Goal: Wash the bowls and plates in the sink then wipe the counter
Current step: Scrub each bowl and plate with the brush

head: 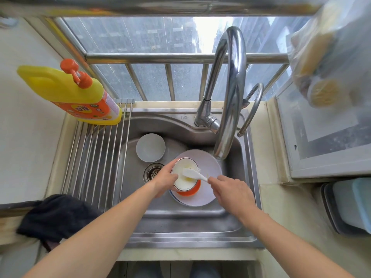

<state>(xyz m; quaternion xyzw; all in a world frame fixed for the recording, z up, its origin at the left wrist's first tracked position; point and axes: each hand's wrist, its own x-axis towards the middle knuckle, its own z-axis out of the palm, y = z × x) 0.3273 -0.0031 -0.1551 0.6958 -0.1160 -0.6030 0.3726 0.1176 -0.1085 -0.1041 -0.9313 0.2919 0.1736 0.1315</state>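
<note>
left hand (163,180) fingers grip the bowl (183,176) (over plates); right hand (232,190) pinches the brush (193,173).

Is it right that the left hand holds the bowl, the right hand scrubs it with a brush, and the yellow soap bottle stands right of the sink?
Not quite. The head view shows the soap bottle left of the sink, on the drying rack. The rest holds: left hand holds bowl, right hand scrubs with brush.

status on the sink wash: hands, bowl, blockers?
Left hand grips orange bowl over the white plate. Right hand holds brush, bristles inside bowl. Second bowl waits by the drain. No blockers.
</note>
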